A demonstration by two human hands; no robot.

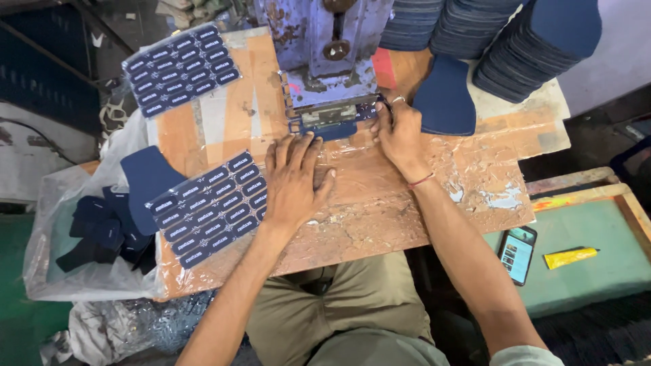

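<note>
Seen from the head camera, the left hand [293, 177] lies flat and open on the taped worktable [407, 203] while the right hand [400, 135] pinches a dark blue fabric piece [339, 130] under the press [325, 54].

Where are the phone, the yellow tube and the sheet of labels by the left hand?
Phone [518, 253], head view, middle of its screen.
Yellow tube [568, 257], head view, mid-body.
Label sheet [210, 208], head view, its centre.
</note>
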